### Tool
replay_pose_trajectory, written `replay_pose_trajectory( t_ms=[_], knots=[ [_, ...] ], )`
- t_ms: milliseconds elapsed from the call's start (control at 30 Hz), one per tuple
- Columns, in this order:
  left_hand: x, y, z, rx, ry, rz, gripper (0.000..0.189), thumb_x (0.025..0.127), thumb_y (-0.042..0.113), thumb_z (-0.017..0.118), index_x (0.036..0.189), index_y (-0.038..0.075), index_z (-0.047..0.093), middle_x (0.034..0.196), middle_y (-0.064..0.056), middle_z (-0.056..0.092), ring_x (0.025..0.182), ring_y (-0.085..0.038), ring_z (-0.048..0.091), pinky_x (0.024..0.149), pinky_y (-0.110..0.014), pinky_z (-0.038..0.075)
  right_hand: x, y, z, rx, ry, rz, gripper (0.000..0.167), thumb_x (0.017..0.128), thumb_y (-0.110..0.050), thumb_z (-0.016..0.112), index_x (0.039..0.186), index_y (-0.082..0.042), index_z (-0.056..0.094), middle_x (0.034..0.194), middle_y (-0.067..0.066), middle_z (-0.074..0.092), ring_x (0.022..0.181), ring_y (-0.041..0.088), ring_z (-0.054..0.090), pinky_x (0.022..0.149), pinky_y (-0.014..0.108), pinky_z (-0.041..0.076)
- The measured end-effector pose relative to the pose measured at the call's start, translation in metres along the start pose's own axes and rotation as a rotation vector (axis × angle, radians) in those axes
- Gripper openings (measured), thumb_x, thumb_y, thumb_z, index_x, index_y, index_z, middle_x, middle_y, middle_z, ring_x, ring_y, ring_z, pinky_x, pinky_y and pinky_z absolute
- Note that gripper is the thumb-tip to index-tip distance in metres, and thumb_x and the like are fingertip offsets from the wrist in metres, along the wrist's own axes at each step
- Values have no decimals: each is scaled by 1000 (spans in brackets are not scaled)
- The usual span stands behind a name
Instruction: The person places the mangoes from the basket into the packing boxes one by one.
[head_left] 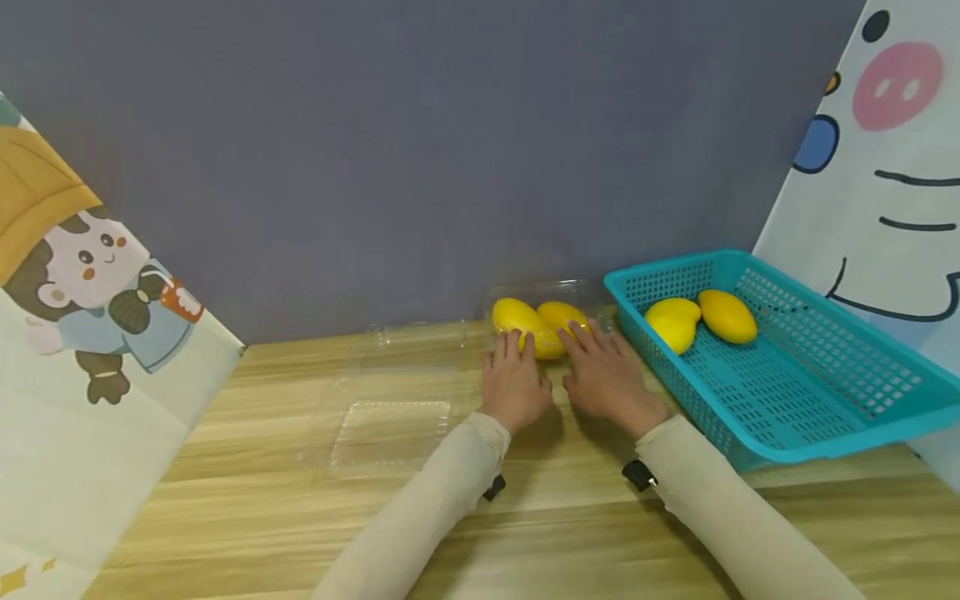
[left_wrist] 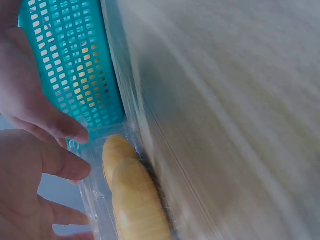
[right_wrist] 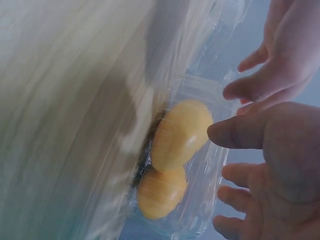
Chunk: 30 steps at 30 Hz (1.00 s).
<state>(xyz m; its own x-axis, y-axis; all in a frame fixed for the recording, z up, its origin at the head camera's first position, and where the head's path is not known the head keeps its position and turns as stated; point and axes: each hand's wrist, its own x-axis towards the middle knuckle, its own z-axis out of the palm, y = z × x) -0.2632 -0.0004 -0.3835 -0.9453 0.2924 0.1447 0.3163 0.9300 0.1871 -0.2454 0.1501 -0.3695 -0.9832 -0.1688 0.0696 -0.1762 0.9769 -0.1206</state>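
Note:
Two yellow mangoes lie side by side in a clear plastic box near the back wall. My left hand is at the box's near left, its extended fingers reaching to the upper edge. At the near right is my right hand, fingers spread, their tips at the same edge. In the right wrist view the mangoes show through the plastic, and neither hand curls round them. Part of the box's near side is hidden behind the hands in the head view.
A turquoise basket with two more mangoes stands at the right, close beside the box. Another clear plastic box lies opened out at the left. A grey wall rises behind the wooden table.

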Motion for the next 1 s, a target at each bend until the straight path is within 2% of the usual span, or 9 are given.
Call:
replay_pose_trajectory(
  t_ms=[133, 267, 400, 600, 833, 1000],
  knots=[
    [-2, -2, -1, -15, 32, 31, 68, 94, 31, 57, 154, 7, 35, 158, -11, 30, 151, -31, 23, 122, -51, 29, -2, -1, 0, 13, 27, -4, 68, 99, -29, 54, 158, -12, 26, 167, 12, 19, 155, 40, 7, 125, 62, 9],
    [-10, -8, 0, -31, 72, 44, 64, 93, 28, 59, 150, 4, 41, 156, -14, 33, 149, -33, 26, 120, -52, 31, -5, -5, 5, 37, 40, -42, 68, 98, -31, 55, 157, -11, 28, 167, 11, 17, 155, 39, 5, 124, 64, 11],
    [-20, -10, -2, -47, 74, 68, 63, 93, 27, 60, 149, 5, 43, 156, -15, 34, 149, -35, 27, 120, -53, 32, -11, -7, 7, 30, 73, -74, 67, 98, -33, 57, 157, -13, 31, 167, 10, 19, 155, 38, 7, 124, 64, 11],
    [-32, -6, -10, -86, 64, 135, 64, 94, 30, 58, 151, 7, 40, 159, -16, 29, 152, -37, 20, 122, -55, 27, -22, -6, 3, 20, 114, -97, 65, 99, -38, 56, 156, -16, 34, 167, 10, 20, 155, 39, 6, 125, 64, 10],
    [-55, -2, -18, -81, 68, 225, 65, 94, 31, 60, 154, 18, 37, 163, -13, 27, 153, -41, 15, 121, -61, 28, -37, -9, 4, 29, 137, -140, 62, 99, -44, 55, 152, -15, 41, 166, 15, 22, 154, 43, 8, 124, 64, 11],
    [-74, 0, -23, -32, 136, 308, 63, 94, 32, 60, 153, 20, 39, 162, -13, 29, 152, -41, 19, 119, -61, 31, -48, -4, 2, 11, 149, -169, 62, 99, -47, 55, 152, -17, 42, 166, 15, 22, 153, 45, 10, 124, 64, 11]
  ],
)
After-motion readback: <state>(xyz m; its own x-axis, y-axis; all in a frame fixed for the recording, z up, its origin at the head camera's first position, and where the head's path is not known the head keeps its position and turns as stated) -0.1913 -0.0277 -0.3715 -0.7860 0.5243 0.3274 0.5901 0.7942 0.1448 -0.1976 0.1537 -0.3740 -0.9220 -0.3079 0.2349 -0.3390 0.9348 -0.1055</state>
